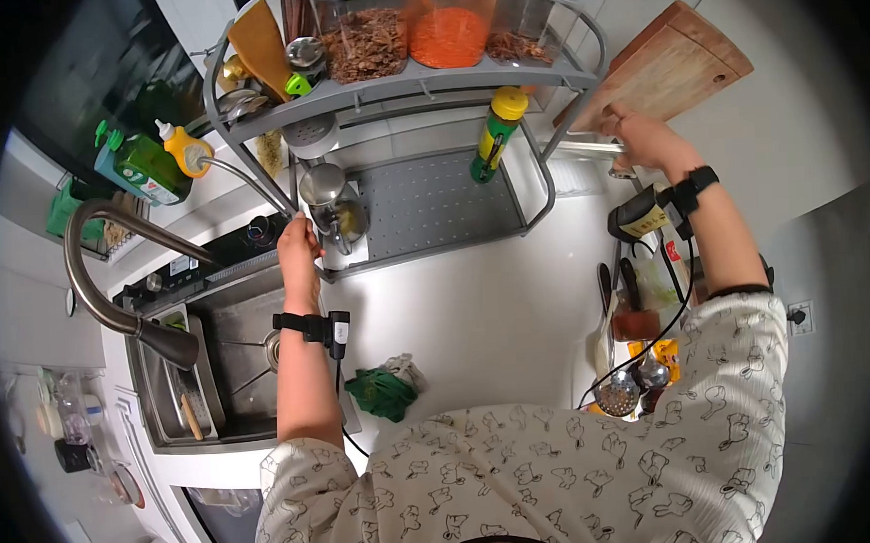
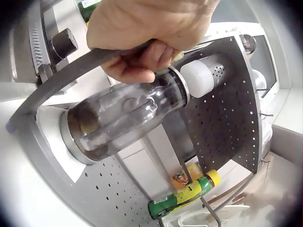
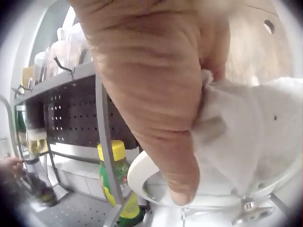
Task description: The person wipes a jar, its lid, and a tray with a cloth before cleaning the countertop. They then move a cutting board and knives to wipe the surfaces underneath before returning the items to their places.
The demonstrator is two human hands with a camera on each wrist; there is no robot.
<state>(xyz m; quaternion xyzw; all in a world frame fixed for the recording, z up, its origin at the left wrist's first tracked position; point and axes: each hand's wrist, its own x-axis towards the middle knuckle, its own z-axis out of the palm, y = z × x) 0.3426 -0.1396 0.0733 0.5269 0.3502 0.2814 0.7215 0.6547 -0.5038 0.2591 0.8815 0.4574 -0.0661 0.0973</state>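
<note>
My left hand (image 1: 299, 248) grips the left side bar (image 2: 80, 66) of a grey metal rack, its fingers curled round it. Just beside those fingers a glass jug (image 2: 125, 118) with a metal lid stands on the perforated lower shelf (image 1: 423, 209). At the rack's right my right hand (image 1: 655, 147) reaches toward a wooden cutting board (image 1: 678, 62). Close up in the right wrist view, it holds a crumpled white cloth (image 3: 236, 127) between thumb and fingers; the fingertips are hidden. Below the cloth are a white plastic loop (image 3: 142, 175) and a metal knob (image 3: 251, 213).
A green bottle with a yellow cap (image 1: 498, 135) stands on the lower shelf. Jars of dried spices (image 1: 365, 37) line the top. On the left are a sink (image 1: 245, 367) and faucet (image 1: 84, 248); a green cloth (image 1: 382, 390) lies on the counter. Utensils (image 1: 620, 390) stand at the right.
</note>
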